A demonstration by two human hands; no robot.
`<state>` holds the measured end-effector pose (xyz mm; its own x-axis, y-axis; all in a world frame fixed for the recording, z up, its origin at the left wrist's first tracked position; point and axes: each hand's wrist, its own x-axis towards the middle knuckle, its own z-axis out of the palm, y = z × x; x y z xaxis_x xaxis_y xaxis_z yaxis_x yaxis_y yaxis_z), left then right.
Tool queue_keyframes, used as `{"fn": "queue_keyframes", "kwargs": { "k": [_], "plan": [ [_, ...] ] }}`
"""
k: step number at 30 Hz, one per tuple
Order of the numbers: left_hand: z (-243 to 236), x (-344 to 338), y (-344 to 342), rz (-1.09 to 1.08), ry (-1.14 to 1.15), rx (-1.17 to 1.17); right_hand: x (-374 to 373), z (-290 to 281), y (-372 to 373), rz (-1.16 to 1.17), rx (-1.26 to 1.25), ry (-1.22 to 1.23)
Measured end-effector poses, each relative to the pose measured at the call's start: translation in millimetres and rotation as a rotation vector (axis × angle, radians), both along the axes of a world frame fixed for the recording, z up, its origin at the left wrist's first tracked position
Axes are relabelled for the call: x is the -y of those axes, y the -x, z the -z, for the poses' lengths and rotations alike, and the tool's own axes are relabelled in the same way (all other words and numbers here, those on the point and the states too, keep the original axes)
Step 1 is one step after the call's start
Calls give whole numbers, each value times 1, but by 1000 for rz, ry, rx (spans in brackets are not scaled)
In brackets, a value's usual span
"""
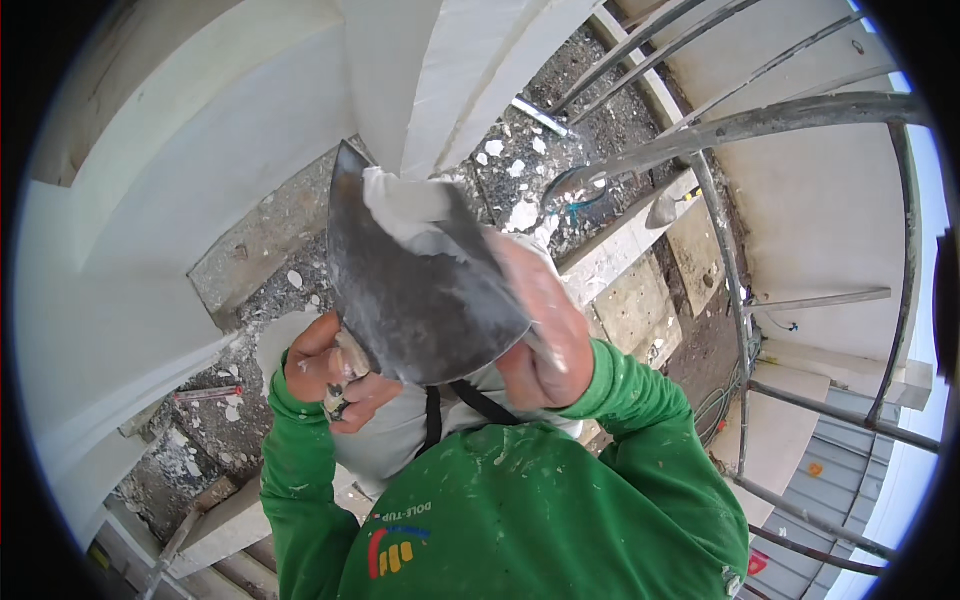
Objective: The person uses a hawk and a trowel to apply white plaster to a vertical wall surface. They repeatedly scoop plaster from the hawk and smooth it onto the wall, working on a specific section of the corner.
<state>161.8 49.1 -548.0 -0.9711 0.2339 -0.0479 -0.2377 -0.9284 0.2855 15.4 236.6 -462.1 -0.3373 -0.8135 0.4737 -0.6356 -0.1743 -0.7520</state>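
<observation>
A dark, broad metal plastering blade [410, 300] with a mound of white plaster [400, 200] on its far end is in front of me at the centre. My left hand [335, 372] is closed on a plaster-smeared handle at the blade's near left. My right hand [545, 330], blurred and speckled with plaster, is closed at the blade's right side; what it grips is largely hidden behind the blade. Both forearms are in green sleeves.
A white wall [170, 260] and column [420, 90] stand left and ahead. Curved metal bars [820, 110] cross the right side. A trowel [665, 212] lies on a concrete ledge [620, 245]. Plaster scraps [520, 215] litter the rough floor, and a hose [715, 410] lies at right.
</observation>
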Motion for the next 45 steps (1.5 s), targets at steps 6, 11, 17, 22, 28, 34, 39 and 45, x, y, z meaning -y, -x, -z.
{"fn": "queue_keyframes", "kwargs": {
  "k": [6,11,17,22,28,34,39,45],
  "plan": [
    [-18,8,-2,-359,456,-165,-44,82,107,477,427,-215],
    [1,6,-8,-547,628,-52,-65,283,218,632,1388,115],
    [8,-13,-29,-735,779,87,-10,381,228,608,1744,247],
    [-3,-26,-32,-820,800,148,15,405,245,560,1578,190],
    [-1,-25,-36,-841,787,120,23,390,249,573,1740,273],
    [3,-16,-36,-790,733,54,27,333,248,515,1699,256],
    [8,-7,-33,-760,678,-8,22,244,246,456,1624,292],
    [16,3,-27,-697,600,-57,14,121,243,350,1421,267]
  ]
}}
